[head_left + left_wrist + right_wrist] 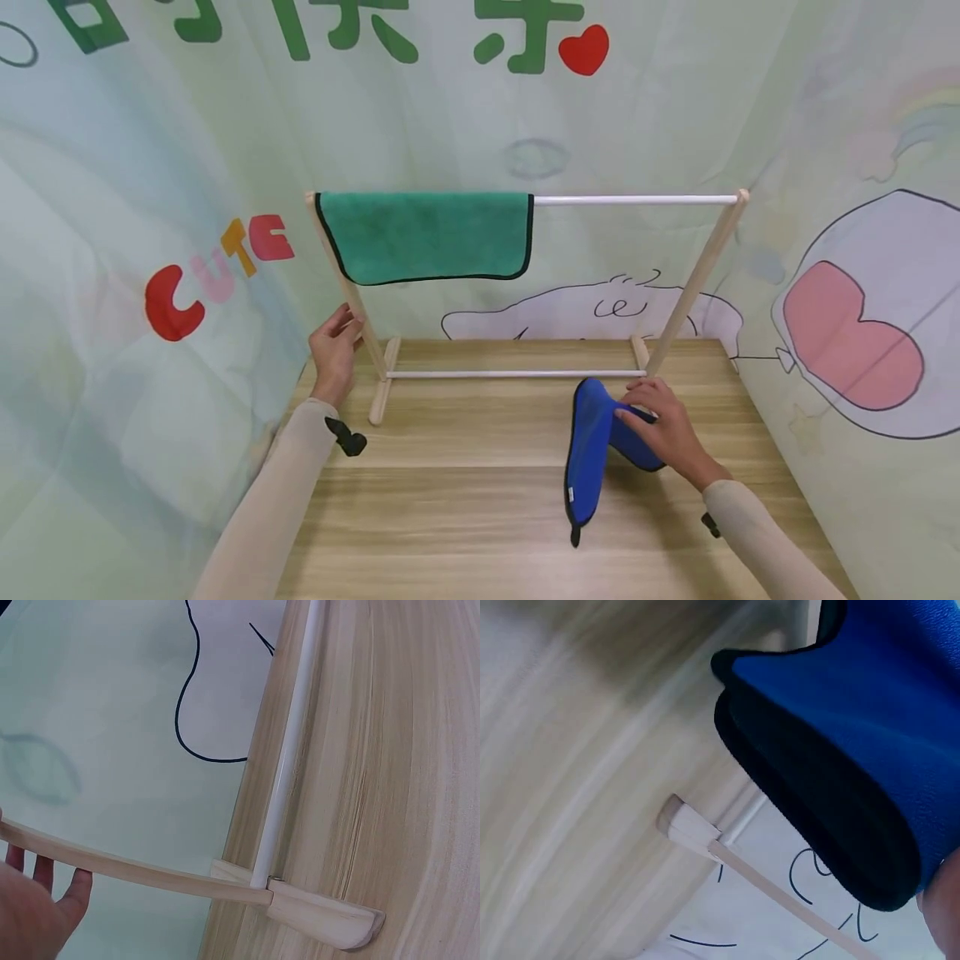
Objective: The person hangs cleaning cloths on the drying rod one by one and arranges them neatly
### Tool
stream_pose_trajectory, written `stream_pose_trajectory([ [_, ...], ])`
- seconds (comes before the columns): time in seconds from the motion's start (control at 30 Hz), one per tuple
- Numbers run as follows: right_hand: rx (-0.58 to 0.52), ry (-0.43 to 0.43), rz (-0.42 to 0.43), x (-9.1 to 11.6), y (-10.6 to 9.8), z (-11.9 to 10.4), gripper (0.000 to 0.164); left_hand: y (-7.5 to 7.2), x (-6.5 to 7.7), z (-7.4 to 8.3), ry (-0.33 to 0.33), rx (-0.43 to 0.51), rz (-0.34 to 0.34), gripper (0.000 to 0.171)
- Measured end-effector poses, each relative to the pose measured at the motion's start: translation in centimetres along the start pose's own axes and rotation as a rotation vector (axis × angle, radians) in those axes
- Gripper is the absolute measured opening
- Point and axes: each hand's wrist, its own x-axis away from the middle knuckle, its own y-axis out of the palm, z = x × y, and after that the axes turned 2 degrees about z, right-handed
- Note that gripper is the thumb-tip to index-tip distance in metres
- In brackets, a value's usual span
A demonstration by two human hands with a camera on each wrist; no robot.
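A small wooden rack with white rods stands on the table; a green cloth (pixel 435 237) with black edging hangs over the left part of its top rod (pixel 637 200). My left hand (pixel 335 346) holds the rack's left post (pixel 367 337), and the left wrist view shows several fingers against that post (pixel 150 876). In front of the rack, my right hand (pixel 667 425) pinches a blue cloth (pixel 590 450) with black edging. The cloth hangs in folds, a small black loop at its lower end. Up close in the right wrist view, the blue cloth (pixel 885 712) hides most of the hand.
A white lower rod (pixel 517 374) joins the rack's wooden feet, the left foot (pixel 381 404) among them. The wood-grain table (pixel 450 517) reaches back to a printed curtain (pixel 637 117), which also hangs along both sides. The right post (pixel 693 283) leans beyond my right hand.
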Motion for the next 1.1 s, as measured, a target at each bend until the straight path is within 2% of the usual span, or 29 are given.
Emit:
stream_pose_trajectory([
  [0.17,-0.003,0.073,-0.011,-0.9,-0.6,-0.8,0.030,-0.2,0.0,0.1,-0.002,-0.005,-0.010,0.048],
  [0.33,-0.023,0.085,-0.003,-1.9,-1.4,-1.3,0.029,-0.4,-0.1,0.1,-0.010,-0.006,-0.017,0.047],
  [0.87,0.015,0.020,-0.011,-6.0,-4.6,-2.2,0.030,-0.5,-0.4,0.1,-0.026,-0.012,-0.052,0.049],
  [1.1,0.003,-0.031,-0.056,-7.8,-5.7,-2.5,0.032,-0.4,-0.2,0.1,-0.011,-0.011,-0.048,0.050],
])
